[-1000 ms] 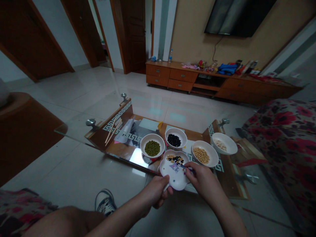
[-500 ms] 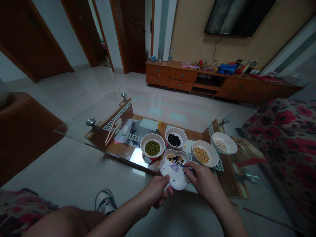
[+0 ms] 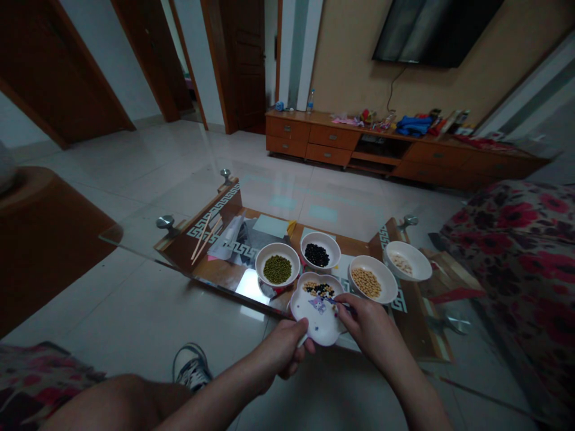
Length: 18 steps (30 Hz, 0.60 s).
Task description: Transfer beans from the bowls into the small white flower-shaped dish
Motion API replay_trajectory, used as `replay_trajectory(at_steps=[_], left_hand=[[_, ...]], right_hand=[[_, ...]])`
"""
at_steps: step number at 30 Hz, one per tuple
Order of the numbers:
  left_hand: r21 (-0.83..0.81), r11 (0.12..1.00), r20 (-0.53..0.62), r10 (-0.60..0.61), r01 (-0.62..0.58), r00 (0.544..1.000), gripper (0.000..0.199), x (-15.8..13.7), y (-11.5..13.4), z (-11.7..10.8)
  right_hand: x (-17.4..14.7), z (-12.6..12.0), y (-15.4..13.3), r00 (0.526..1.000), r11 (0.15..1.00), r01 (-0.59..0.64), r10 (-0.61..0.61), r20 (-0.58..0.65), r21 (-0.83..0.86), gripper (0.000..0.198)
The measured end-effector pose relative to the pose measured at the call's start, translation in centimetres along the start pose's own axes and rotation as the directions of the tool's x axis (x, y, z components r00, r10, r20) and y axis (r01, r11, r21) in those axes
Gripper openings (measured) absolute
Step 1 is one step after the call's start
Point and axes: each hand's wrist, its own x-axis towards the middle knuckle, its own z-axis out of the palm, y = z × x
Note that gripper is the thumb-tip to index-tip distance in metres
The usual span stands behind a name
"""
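Observation:
My left hand (image 3: 290, 347) is closed around the edge of a white flower-shaped plate (image 3: 317, 326) with a purple cartoon figure on it, thumb on top. Black and yellow beans (image 3: 318, 290) lie mixed toward the plate's far side. Over the plate's right part, my right hand (image 3: 362, 317) pinches a slim dark utensil (image 3: 338, 301); its tip is at the beans, and its exact kind is too small to make out. Around the plate stand white bowls: one of green beans (image 3: 277, 269), one of black beans (image 3: 317, 255) and one of yellow beans (image 3: 366, 282).
A fourth white bowl (image 3: 408, 254) with pale pieces stands at the right. The bowls rest on a glass-topped table (image 3: 148, 239), where chopsticks (image 3: 205, 240) lie at the left. Flowered fabric (image 3: 525, 239) borders the right side. A low cabinet (image 3: 332, 137) runs along the far wall.
The utensil's tip and a few beans beside it have shifted very slightly on the plate. Both hands stay almost where they were, and the bowls have not moved.

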Motion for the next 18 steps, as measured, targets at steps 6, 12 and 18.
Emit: replay_trajectory(at_steps=[6, 12, 18], left_hand=[[0.001, 1.000, 0.001, -0.011, 0.011, 1.000, 0.054, 0.25, -0.11, -0.04], [0.001, 1.000, -0.002, -0.026, 0.026, 1.000, 0.055, 0.27, -0.15, -0.07], [0.016, 1.000, 0.001, -0.005, 0.005, 1.000, 0.057, 0.07, 0.00, 0.08]], right_hand=[[0.10, 0.00, 0.05, 1.000, 1.000, 0.002, -0.002, 0.004, 0.004, 0.034], [0.11, 0.08, -0.09, 0.999, 0.999, -0.024, 0.025, 0.024, -0.037, 0.035], [0.12, 0.09, -0.12, 1.000, 1.000, -0.004, 0.005, 0.031, -0.026, 0.034]])
